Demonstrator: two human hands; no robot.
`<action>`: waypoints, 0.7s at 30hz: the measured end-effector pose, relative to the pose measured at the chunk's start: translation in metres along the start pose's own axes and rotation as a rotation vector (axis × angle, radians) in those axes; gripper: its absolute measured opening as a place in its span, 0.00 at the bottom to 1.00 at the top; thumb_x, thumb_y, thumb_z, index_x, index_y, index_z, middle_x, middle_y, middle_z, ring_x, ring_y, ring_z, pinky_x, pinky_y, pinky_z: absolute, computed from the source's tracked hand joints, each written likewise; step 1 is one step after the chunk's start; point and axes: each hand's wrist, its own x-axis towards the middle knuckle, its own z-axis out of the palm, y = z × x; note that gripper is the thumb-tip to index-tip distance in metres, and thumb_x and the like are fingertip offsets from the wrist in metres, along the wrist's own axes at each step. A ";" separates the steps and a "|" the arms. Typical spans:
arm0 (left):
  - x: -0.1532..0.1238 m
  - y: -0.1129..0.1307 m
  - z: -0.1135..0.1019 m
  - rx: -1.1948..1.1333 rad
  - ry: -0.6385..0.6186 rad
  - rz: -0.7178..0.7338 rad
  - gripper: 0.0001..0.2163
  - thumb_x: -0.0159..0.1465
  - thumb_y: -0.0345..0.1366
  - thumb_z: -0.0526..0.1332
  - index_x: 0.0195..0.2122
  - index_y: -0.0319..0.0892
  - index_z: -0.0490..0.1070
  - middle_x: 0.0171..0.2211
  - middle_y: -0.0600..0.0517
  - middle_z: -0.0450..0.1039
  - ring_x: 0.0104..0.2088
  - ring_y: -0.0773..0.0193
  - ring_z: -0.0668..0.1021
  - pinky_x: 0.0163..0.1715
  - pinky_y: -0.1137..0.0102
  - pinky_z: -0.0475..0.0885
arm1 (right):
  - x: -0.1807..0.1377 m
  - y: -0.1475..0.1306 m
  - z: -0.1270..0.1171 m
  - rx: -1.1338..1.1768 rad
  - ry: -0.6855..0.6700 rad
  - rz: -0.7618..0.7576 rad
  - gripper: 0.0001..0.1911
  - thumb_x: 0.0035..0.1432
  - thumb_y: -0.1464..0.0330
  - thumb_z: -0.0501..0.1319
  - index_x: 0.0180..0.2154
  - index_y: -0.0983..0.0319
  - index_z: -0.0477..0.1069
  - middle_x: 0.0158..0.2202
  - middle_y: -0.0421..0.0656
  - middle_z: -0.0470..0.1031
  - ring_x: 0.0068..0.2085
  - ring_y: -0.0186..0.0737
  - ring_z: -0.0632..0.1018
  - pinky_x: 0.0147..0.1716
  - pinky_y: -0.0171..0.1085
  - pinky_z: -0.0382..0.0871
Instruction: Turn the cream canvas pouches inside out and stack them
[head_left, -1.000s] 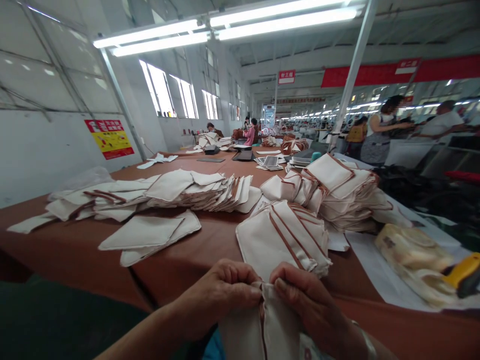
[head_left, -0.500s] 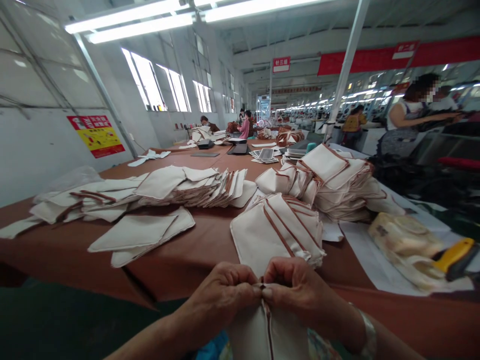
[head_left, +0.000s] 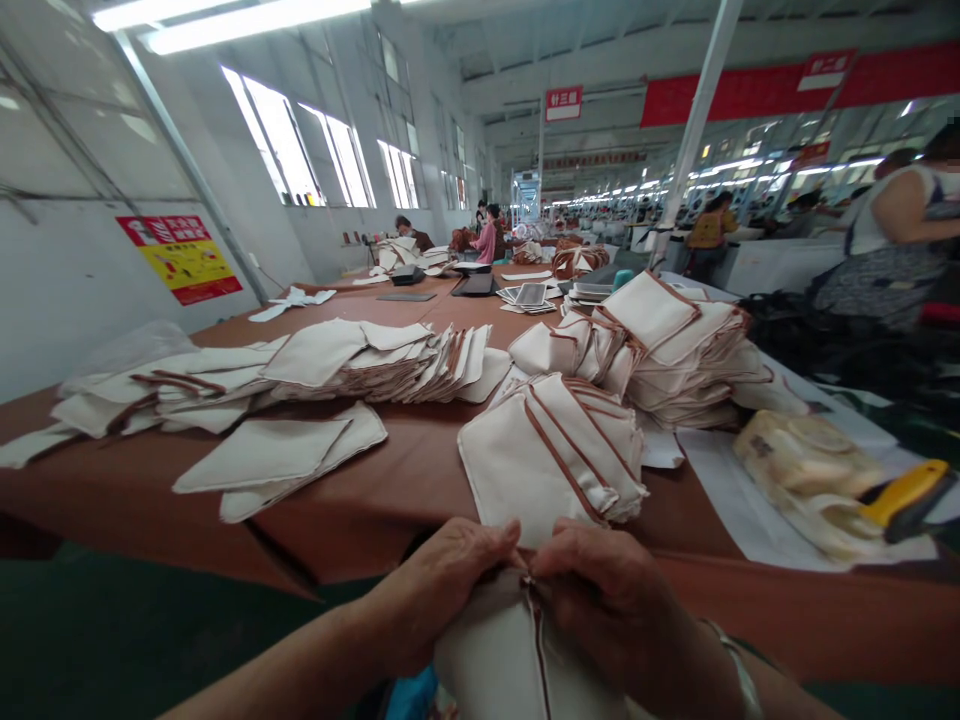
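Observation:
Both my hands pinch the top edge of a cream fabric piece (head_left: 502,655) with a brown trim seam running down its middle, held at the near edge of the brown table (head_left: 375,510). My left hand (head_left: 442,580) grips the left side of the seam and my right hand (head_left: 600,585) grips the right side, fingers closed, the thumbs almost meeting. Just beyond my hands lies a stack of cream pieces with brown piping (head_left: 555,450).
Fanned piles of cream pieces (head_left: 375,360) and loose flat ones (head_left: 277,455) cover the left of the table. A tall heap (head_left: 675,345) rises at the right. A plastic bag (head_left: 810,470) and a yellow-handled tool (head_left: 904,495) lie on white paper. People work in the background.
My hands have drawn slightly nearer and lower with the fabric piece, and the view has tilted. A person at the right has moved further right.

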 end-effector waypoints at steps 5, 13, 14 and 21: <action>0.001 -0.003 -0.005 0.070 -0.159 -0.043 0.19 0.58 0.49 0.65 0.30 0.33 0.71 0.23 0.53 0.64 0.21 0.72 0.60 0.21 0.74 0.52 | -0.008 0.002 -0.003 -0.300 -0.033 -0.283 0.09 0.58 0.79 0.52 0.34 0.62 0.67 0.26 0.38 0.62 0.26 0.34 0.64 0.25 0.33 0.54; -0.006 0.004 -0.012 0.299 -0.230 0.029 0.18 0.60 0.49 0.64 0.30 0.35 0.69 0.21 0.58 0.54 0.21 0.74 0.54 0.19 0.74 0.46 | -0.017 -0.009 -0.018 0.088 -0.132 0.208 0.11 0.63 0.62 0.56 0.42 0.63 0.68 0.31 0.41 0.68 0.30 0.35 0.67 0.25 0.31 0.60; -0.006 0.004 -0.013 0.341 -0.234 0.039 0.19 0.61 0.50 0.63 0.30 0.35 0.69 0.21 0.58 0.54 0.20 0.74 0.53 0.19 0.74 0.46 | -0.014 -0.010 -0.020 0.162 -0.155 0.292 0.16 0.66 0.59 0.51 0.40 0.64 0.70 0.31 0.43 0.68 0.30 0.35 0.67 0.26 0.31 0.60; -0.012 0.012 -0.007 0.481 -0.300 0.121 0.20 0.62 0.52 0.60 0.29 0.36 0.66 0.22 0.58 0.52 0.22 0.73 0.53 0.20 0.73 0.46 | -0.005 -0.003 -0.023 0.512 -0.321 0.613 0.25 0.61 0.51 0.57 0.30 0.68 0.71 0.22 0.37 0.62 0.21 0.27 0.57 0.19 0.29 0.49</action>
